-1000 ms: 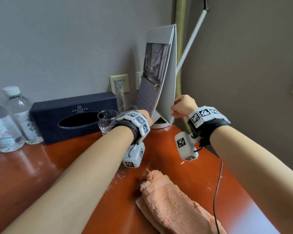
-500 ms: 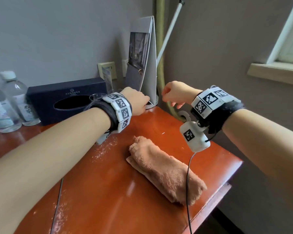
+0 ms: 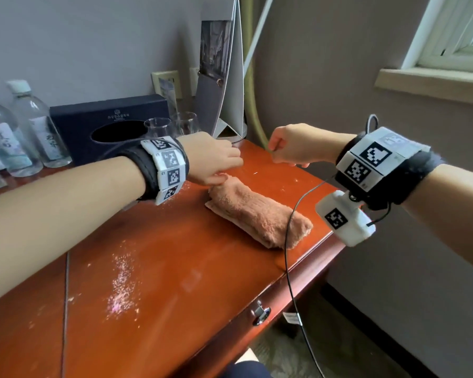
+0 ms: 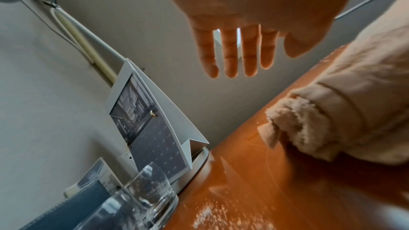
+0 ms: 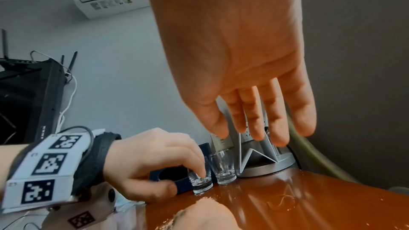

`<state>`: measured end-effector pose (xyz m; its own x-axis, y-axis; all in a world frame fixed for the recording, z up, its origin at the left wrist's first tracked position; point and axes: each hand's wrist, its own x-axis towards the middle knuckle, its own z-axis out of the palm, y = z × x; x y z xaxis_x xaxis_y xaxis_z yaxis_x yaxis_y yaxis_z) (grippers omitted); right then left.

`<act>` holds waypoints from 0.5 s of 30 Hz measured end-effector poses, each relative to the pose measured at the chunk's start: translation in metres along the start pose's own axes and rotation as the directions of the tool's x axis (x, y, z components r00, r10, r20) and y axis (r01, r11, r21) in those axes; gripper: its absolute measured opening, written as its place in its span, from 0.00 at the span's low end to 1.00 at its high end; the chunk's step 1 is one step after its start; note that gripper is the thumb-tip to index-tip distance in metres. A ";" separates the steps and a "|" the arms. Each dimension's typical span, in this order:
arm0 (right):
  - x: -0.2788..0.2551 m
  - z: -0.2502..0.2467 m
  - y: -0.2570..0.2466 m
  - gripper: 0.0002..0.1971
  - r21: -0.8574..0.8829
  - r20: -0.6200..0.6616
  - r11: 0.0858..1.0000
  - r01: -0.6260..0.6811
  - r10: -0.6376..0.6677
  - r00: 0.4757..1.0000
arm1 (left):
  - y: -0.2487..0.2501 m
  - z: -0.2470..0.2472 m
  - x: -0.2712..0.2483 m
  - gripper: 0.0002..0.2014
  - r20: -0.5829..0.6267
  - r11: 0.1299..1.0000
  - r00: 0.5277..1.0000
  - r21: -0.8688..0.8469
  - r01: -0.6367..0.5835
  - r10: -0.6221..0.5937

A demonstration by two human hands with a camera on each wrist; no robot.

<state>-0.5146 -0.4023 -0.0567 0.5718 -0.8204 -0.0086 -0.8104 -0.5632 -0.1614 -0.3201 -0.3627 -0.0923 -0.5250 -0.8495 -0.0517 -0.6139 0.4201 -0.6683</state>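
A person's left hand [image 3: 210, 156] reaches down to the far end of a rolled peach towel [image 3: 257, 211]. The towel lies on a polished red-brown surface [image 3: 161, 255], slanting along the right edge. Its other end stops just short of the near right corner. The head view puts the thumb and fingertips right at the end of the roll, though whether they touch the cloth cannot be told. In the left wrist view the fingers [image 4: 230, 55] are straight and slightly spread, and they hold nothing.

The right hand [image 3: 292, 147] hangs over the right edge near the far right corner, close to the towel but apart from it. Its fingers [image 5: 254, 120] droop loosely and are empty. A thin black cable [image 3: 288, 227] from the right wrist crosses the near end of the towel and drops over the near edge beside a drawer lock [image 3: 260, 315].

A grey folded card stand [image 3: 224, 77] stands upright in the far right corner. Along the far edge to its left are two clear glasses [image 3: 155, 126] side by side, then a dark blue tissue box [image 3: 107, 115], then water bottles [image 3: 36, 118] with white caps. Pale specks [image 3: 123, 285] are scattered across the middle of the surface, nearer the person. A window sill [image 3: 432, 83] juts from the right-hand wall.
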 end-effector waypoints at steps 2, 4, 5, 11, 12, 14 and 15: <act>-0.012 0.002 -0.003 0.17 -0.037 0.045 0.999 0.003 -0.001 0.999 | 0.006 0.007 -0.005 0.21 -0.016 0.998 0.999 -0.030 -0.050 0.050; -0.021 0.010 -0.008 0.18 -0.099 0.117 0.995 0.019 -0.007 0.993 | 0.009 0.013 -0.011 0.23 -0.053 0.987 0.990 -0.089 -0.134 0.130; -0.026 0.017 -0.011 0.19 -0.138 0.145 0.990 0.032 -0.012 0.989 | 0.010 0.017 -0.011 0.22 -0.077 0.980 0.981 -0.073 -0.185 0.179; -0.057 0.051 -0.029 0.22 -0.251 0.221 0.963 0.099 -0.042 0.974 | 0.011 0.031 -0.011 0.20 -0.138 0.928 0.918 0.078 -0.365 0.373; -0.061 0.057 -0.030 0.21 -0.252 0.212 0.963 0.099 -0.045 0.976 | 0.010 0.036 -0.011 0.19 -0.170 0.915 0.900 0.114 -0.386 0.401; -0.068 0.069 -0.033 0.22 -0.269 0.176 0.959 0.090 -0.043 0.984 | 0.006 0.045 -0.012 0.20 -0.224 0.908 0.882 0.149 -0.390 0.416; -0.071 0.074 -0.033 0.22 -0.281 0.153 0.956 0.084 -0.042 0.987 | 0.005 0.047 -0.013 0.22 -0.246 0.905 0.872 0.160 -0.394 0.423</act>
<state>-0.5189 -0.3179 -0.1240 0.6182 -0.7710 -0.1528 -0.7623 -0.6355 0.1228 -0.2891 -0.3647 -0.1301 -0.8624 -0.4850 -0.1452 -0.2546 0.6634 -0.7036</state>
